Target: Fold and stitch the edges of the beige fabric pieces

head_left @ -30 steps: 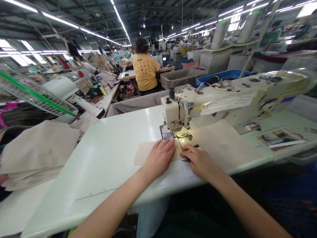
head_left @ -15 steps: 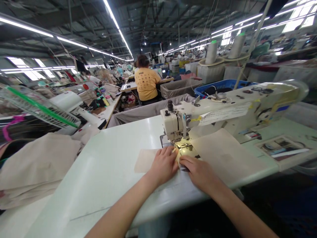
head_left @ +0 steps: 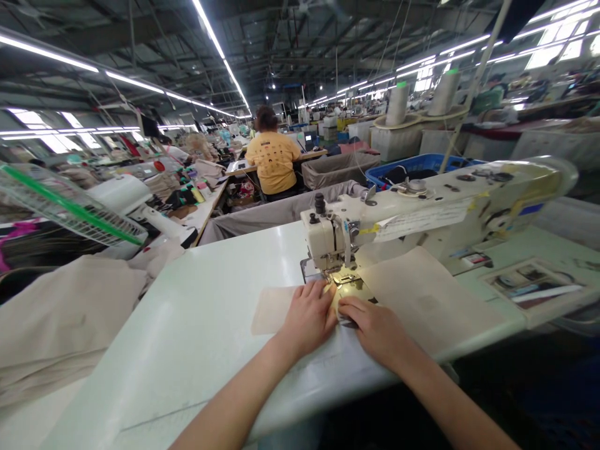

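Observation:
A white industrial sewing machine [head_left: 328, 240] stands on a pale green table, its lamp lighting the metal needle plate [head_left: 354, 289]. My left hand [head_left: 309, 315] is closed on a small beige fabric piece [head_left: 269, 310], fingertips close to the presser foot. Part of that piece reaches out to the left from under the hand. Just right of it, my right hand [head_left: 372, 325] is pinched at the near edge of the plate, apparently on the same fabric; its fingertips hide most of what they hold. A larger beige fabric panel [head_left: 426, 300] lies flat under the machine arm.
Stacked beige fabric [head_left: 65, 319] lies at the left, beside a fan [head_left: 79, 209] with a green rim. Behind the table are a grey cloth-lined bin [head_left: 276, 209] and a blue basket [head_left: 407, 167]. A person in a yellow shirt [head_left: 272, 159] sits farther back, turned away.
The camera view has shifted slightly. Both hands keep nearly the same place by the needle, and the small fabric piece shows little movement.

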{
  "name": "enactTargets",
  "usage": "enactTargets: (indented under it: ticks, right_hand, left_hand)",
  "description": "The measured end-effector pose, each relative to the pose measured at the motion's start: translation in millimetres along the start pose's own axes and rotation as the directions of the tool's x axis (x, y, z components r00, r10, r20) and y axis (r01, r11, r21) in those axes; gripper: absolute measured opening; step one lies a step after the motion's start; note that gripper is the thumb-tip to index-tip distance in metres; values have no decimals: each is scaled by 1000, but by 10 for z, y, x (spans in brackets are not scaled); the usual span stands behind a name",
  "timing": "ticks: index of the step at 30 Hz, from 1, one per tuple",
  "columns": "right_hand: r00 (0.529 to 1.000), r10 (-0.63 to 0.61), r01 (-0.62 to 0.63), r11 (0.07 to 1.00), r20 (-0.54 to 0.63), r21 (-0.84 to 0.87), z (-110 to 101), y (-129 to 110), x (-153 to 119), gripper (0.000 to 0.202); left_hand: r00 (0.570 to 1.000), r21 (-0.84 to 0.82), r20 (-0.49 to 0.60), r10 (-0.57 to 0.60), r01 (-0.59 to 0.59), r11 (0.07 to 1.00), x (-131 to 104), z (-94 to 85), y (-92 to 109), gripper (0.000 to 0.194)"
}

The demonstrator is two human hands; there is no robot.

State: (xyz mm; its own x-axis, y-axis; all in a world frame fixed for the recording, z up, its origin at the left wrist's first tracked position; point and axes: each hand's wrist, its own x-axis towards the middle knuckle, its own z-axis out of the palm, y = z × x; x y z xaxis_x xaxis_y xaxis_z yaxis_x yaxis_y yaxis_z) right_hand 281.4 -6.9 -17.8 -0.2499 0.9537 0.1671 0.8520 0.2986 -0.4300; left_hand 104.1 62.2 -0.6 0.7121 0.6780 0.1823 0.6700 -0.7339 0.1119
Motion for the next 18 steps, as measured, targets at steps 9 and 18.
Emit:
enactTargets:
  ticks: [9,18]
  right_hand:
    - [1000,-6,6,1000,5,5,-5,3,26,43]
    - [999,-28,28,999,21,-22,-58,-4,14,38]
  left_hand:
    - [1000,6,12,8,-8,1000,14,-20,-21,40]
    - [997,46,0,74,-74,996,-57,-15,-3,34]
